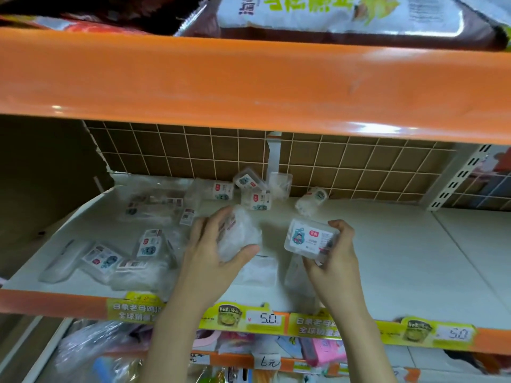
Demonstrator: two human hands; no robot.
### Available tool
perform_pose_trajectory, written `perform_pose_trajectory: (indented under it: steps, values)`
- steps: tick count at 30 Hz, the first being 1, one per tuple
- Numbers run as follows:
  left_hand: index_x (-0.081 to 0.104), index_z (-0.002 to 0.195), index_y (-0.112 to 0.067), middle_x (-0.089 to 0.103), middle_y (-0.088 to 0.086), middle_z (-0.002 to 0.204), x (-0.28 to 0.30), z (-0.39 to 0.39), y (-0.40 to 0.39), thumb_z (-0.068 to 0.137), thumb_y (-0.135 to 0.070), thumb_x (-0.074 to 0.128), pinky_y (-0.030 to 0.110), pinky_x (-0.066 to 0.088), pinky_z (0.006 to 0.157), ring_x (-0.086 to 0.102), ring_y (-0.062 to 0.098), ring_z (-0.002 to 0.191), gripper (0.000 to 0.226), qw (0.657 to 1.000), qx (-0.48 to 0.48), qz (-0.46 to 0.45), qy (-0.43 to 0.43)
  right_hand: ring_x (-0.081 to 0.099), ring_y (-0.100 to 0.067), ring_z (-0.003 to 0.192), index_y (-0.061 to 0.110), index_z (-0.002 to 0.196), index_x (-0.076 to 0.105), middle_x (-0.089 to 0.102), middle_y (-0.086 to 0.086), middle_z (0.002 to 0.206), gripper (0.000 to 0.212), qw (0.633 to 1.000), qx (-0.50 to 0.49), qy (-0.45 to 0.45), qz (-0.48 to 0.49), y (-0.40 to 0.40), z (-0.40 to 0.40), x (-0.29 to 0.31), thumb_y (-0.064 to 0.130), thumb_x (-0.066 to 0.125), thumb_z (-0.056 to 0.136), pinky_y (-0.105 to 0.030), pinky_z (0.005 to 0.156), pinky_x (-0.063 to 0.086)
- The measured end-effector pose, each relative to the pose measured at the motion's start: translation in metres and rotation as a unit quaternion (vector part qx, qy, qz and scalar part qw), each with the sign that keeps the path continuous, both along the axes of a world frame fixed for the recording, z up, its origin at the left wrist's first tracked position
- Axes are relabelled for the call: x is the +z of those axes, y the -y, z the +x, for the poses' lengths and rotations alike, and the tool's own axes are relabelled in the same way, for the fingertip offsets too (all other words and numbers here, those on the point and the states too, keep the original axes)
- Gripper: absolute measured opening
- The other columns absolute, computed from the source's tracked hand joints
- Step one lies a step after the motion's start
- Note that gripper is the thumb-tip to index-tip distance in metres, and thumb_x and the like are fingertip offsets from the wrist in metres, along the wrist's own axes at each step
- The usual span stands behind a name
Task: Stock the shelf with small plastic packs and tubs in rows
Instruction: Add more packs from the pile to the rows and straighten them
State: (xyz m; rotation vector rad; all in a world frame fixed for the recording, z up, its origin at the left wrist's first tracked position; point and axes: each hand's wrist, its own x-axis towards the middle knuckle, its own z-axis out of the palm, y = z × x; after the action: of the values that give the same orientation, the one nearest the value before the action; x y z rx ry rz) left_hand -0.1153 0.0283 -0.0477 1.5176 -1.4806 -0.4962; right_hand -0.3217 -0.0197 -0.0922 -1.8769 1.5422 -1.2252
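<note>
My left hand (210,252) grips a clear plastic pack (239,234) a little above the white shelf (401,258), near its middle. My right hand (336,258) holds a small clear tub (311,239) with a white cartoon label, tilted toward me. Two more clear packs (261,270) lie flat on the shelf under and between my hands. Several labelled tubs and packs (146,244) lie scattered over the left half of the shelf. A few more tubs (254,199) are piled at the back against the tiled wall, and one tub (311,201) lies on its side there.
An orange shelf edge (249,84) hangs close overhead with large bags on top. The right half of the white shelf is bare. Price tags (265,317) line the front rail. A lower shelf (249,352) holds mixed goods, and a plastic bag (91,346) sits at bottom left.
</note>
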Motion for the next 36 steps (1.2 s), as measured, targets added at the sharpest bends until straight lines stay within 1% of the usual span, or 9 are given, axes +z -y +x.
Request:
perform_pose_trajectory:
  steps: [5,8,13,17,20,24,30,34,36]
  values:
    - [0.034,0.131,-0.038,0.034,-0.018,0.123,0.004,-0.023,0.006,0.055,-0.068,0.056,-0.008,0.023,0.082,0.034,-0.013,0.105,0.084,1.000,-0.001,-0.015,0.000,0.058,-0.022,0.103,0.042,0.115,0.026,0.049,-0.010,0.122,0.070,0.999,0.002,0.035,-0.006,0.005,-0.014,0.000,0.008,0.072,0.074,-0.038,0.083,0.051]
    - [0.024,0.123,-0.040,0.034,-0.012,0.124,0.005,-0.048,0.011,0.059,-0.068,0.059,0.000,0.029,0.084,0.035,-0.004,0.111,0.078,0.999,0.016,-0.039,0.002,0.057,-0.025,0.102,0.030,0.117,0.032,0.049,-0.008,0.115,0.067,0.999,-0.010,0.028,-0.019,0.012,-0.037,0.002,0.008,0.074,0.070,-0.037,0.083,0.048]
    - [0.024,0.120,-0.036,0.043,0.001,0.123,0.001,-0.109,0.019,0.065,-0.067,0.066,0.036,0.044,0.096,0.048,0.021,0.115,0.077,0.997,0.057,-0.053,-0.011,0.055,-0.025,0.099,0.012,0.121,0.043,0.052,-0.001,0.107,0.064,0.999,0.001,-0.040,-0.014,0.021,-0.100,0.006,0.012,0.078,0.068,-0.021,0.073,0.034]
    - [0.038,0.121,-0.027,0.042,-0.013,0.109,-0.001,-0.170,0.029,0.063,-0.058,0.065,0.024,0.037,0.092,0.044,0.014,0.105,0.071,0.985,0.072,-0.143,0.067,0.054,-0.030,0.102,0.006,0.125,0.045,0.053,-0.010,0.114,0.068,0.998,0.003,-0.059,-0.019,0.026,-0.160,0.007,0.011,0.079,0.066,-0.033,0.083,0.043]
    - [0.047,0.120,-0.018,0.043,-0.008,0.111,-0.005,-0.214,0.030,0.064,-0.055,0.064,0.015,0.033,0.088,0.042,0.012,0.101,0.070,0.981,0.076,-0.158,0.082,0.056,-0.032,0.101,0.007,0.124,0.044,0.055,-0.012,0.112,0.067,0.999,-0.011,-0.053,-0.007,0.026,-0.199,0.001,0.013,0.079,0.067,-0.039,0.083,0.047]
    - [0.046,0.121,-0.027,0.039,0.000,0.118,-0.014,-0.243,0.025,0.065,-0.047,0.071,0.000,0.027,0.092,0.040,0.004,0.106,0.065,0.984,0.053,-0.152,0.073,0.055,-0.027,0.108,0.017,0.130,0.035,0.053,-0.008,0.121,0.073,1.000,-0.012,-0.009,0.011,0.022,-0.230,-0.005,0.029,0.071,0.068,-0.037,0.087,0.046]
    - [0.053,0.123,-0.023,0.045,0.000,0.115,-0.012,-0.242,0.016,0.067,-0.057,0.062,0.035,0.048,0.088,0.052,0.023,0.103,0.067,0.974,0.107,-0.116,0.160,0.040,-0.024,0.105,0.015,0.136,0.041,0.050,-0.011,0.119,0.073,0.993,-0.001,-0.109,-0.051,0.022,-0.235,-0.003,0.055,0.053,0.077,-0.029,0.082,0.028]
    - [0.061,0.117,-0.017,0.056,0.005,0.110,-0.012,-0.228,0.015,0.065,-0.064,0.058,0.035,0.036,0.086,0.047,0.024,0.101,0.069,0.958,0.158,-0.102,0.218,0.034,-0.025,0.107,0.007,0.124,0.054,0.050,-0.018,0.120,0.075,0.990,-0.040,-0.126,-0.057,0.022,-0.220,-0.002,0.063,0.050,0.073,-0.042,0.085,0.038]
    - [0.063,0.113,-0.016,0.060,0.006,0.110,-0.012,-0.221,0.018,0.064,-0.064,0.057,0.037,0.034,0.086,0.045,0.024,0.102,0.069,0.954,0.180,-0.094,0.221,0.034,-0.025,0.108,0.006,0.124,0.055,0.051,-0.016,0.120,0.076,0.988,-0.040,-0.139,-0.055,0.020,-0.217,0.002,0.062,0.049,0.073,-0.038,0.086,0.034]
